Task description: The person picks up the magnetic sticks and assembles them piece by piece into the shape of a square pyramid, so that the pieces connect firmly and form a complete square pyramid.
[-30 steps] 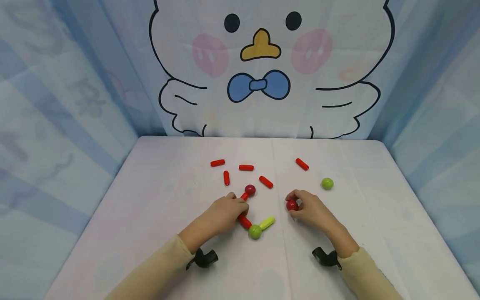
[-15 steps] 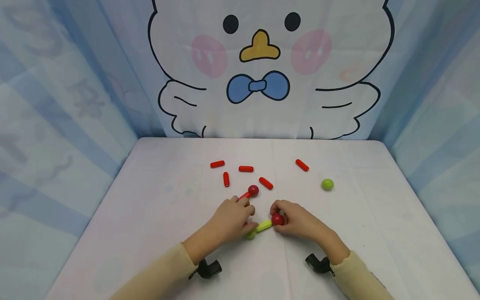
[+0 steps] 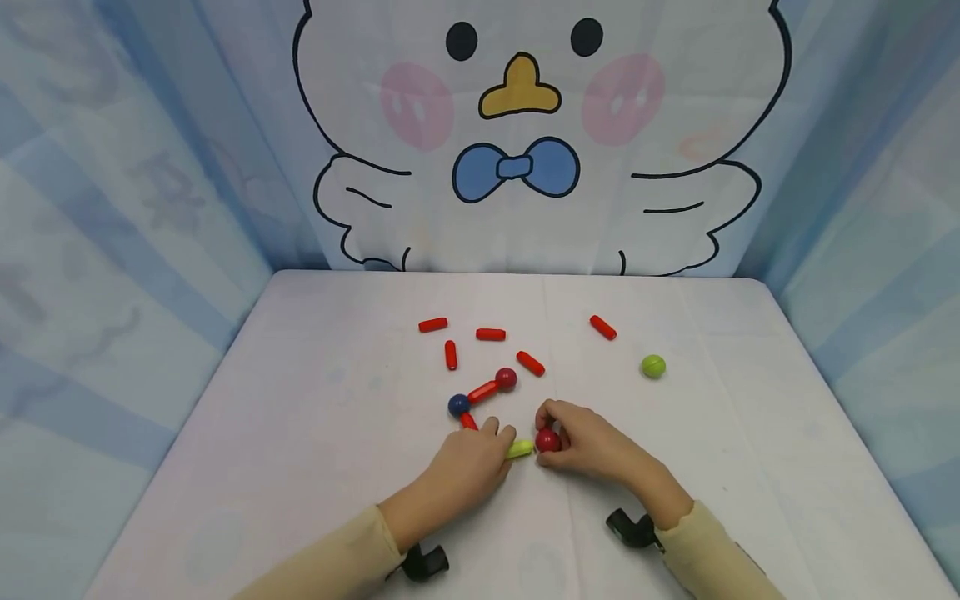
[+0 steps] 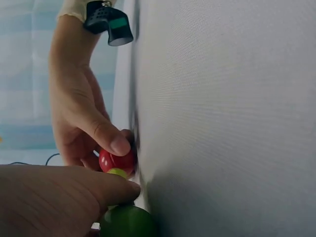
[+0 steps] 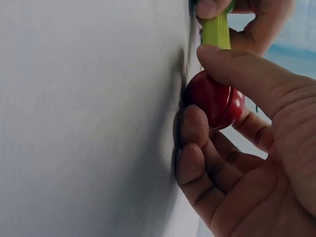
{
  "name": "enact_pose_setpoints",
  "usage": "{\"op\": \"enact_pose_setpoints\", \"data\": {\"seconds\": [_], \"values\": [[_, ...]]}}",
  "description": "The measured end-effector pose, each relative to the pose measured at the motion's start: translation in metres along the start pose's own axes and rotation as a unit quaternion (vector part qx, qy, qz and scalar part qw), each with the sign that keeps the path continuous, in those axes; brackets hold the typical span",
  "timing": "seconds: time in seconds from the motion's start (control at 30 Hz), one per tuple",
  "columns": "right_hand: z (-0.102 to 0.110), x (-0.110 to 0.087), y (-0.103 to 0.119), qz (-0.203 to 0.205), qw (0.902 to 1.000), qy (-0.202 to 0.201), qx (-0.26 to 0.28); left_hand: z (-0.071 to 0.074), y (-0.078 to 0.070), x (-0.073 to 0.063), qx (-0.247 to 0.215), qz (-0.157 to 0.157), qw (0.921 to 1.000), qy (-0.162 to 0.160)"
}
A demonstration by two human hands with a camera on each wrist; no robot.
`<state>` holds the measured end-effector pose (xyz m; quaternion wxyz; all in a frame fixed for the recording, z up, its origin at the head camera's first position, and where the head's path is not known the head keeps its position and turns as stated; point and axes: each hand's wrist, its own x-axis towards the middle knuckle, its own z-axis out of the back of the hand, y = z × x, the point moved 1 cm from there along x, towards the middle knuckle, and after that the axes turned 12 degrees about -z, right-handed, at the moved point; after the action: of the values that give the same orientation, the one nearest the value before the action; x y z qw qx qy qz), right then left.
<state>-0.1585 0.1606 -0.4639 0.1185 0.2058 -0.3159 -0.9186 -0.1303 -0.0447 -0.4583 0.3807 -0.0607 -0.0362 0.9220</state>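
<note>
My right hand (image 3: pixel 592 442) holds a red ball (image 5: pixel 215 101) between thumb and fingers, low over the table. At the ball's left side is the end of a yellow-green stick (image 3: pixel 520 450). My left hand (image 3: pixel 465 471) pinches that stick near its other end, where a green ball (image 4: pixel 127 222) shows in the left wrist view; in the head view my fingers hide it. From under the left hand a red stick (image 3: pixel 468 421) runs up to a blue ball (image 3: pixel 459 406). A further red stick (image 3: pixel 483 392) joins the blue ball to another red ball (image 3: pixel 506 379).
Several loose red sticks, one of them a tilted stick (image 3: pixel 530 363), lie farther back on the white table (image 3: pixel 337 375). A loose green ball (image 3: pixel 653 367) sits at the right. A printed curtain (image 3: pixel 517 233) stands behind the table's far edge.
My right hand has brought the red ball leftward and nearer, up to the yellow-green stick. The left hand has slid from the red sticks toward the green ball, uncovering the blue ball.
</note>
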Motion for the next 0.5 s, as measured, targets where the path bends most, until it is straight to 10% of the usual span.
{"op": "enact_pose_setpoints", "data": {"seconds": [0.5], "values": [[0.008,0.003,0.006,-0.022,0.9997,-0.008,0.003,0.015,0.016,0.001,0.011,0.025,0.9996,0.004]]}}
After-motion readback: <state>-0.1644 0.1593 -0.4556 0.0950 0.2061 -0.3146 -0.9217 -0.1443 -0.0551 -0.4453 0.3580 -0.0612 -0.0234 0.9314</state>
